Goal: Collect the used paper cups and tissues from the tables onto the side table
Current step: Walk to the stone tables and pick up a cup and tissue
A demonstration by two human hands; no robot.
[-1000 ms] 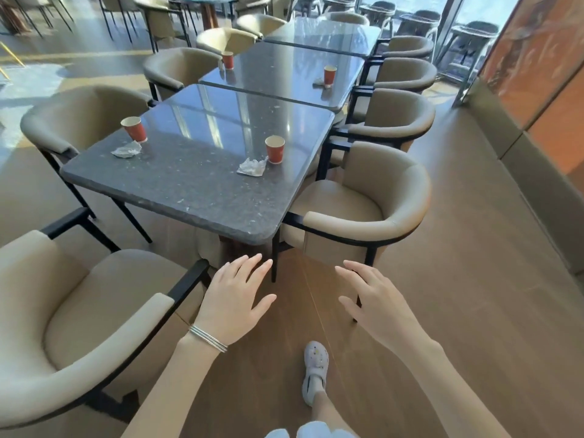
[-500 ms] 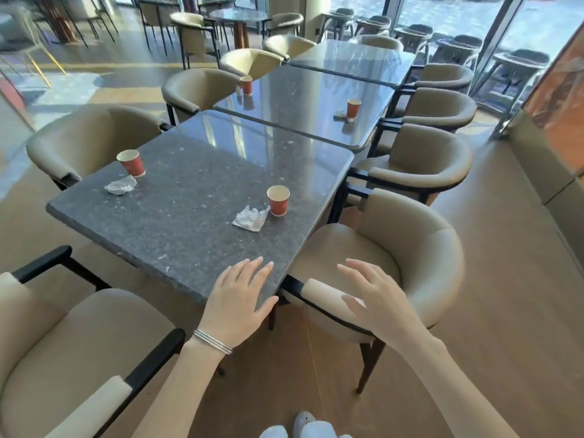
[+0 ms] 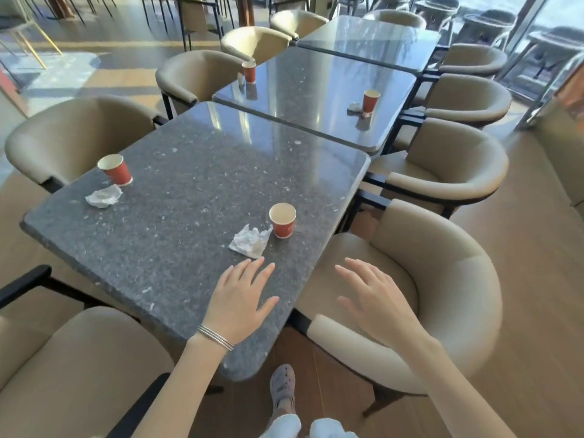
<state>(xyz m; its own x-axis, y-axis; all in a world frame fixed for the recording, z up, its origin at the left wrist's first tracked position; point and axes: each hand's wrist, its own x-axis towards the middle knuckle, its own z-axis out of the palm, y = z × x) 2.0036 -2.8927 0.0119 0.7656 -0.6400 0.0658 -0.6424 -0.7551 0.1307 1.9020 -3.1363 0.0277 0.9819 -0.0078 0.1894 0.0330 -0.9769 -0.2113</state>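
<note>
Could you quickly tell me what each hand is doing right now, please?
Left hand: open, empty, above the table.
Right hand: open, empty, above the chair.

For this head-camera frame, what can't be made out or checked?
- Side table: not in the head view at all.
- Small pale object beside the far-left red paper cup: too small and blurred to identify.
- Contents of the near red paper cup: only a pale inner wall shows.
- Third grey stone table: glare hides any litter.
</note>
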